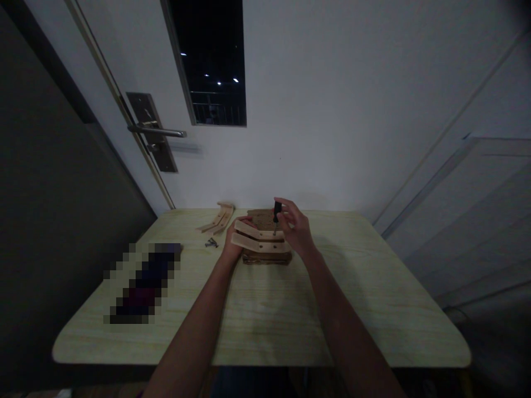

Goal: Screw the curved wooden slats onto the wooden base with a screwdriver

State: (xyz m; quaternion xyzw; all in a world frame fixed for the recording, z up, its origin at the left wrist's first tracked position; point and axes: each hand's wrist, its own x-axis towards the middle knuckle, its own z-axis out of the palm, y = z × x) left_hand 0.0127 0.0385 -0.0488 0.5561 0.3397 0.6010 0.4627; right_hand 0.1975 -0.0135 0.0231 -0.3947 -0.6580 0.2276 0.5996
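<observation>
My right hand (295, 224) is closed around the black handle of a screwdriver (277, 211), held upright. Its tip meets the far strip of a bent wooden piece (249, 243), at or near a hole. That piece has two parallel pale strips with dark holes and lies across a brown cardboard block (266, 258). At its left end my left hand (234, 241) grips the wooden piece, fingers partly hidden behind it.
Another bent wooden piece (219, 218) rests at the table's back left. Several screws (211, 242) lie in front of it. A blurred dark object (145, 284) is on the left of the table (265, 331). Behind stands a white door with a metal handle (160, 131).
</observation>
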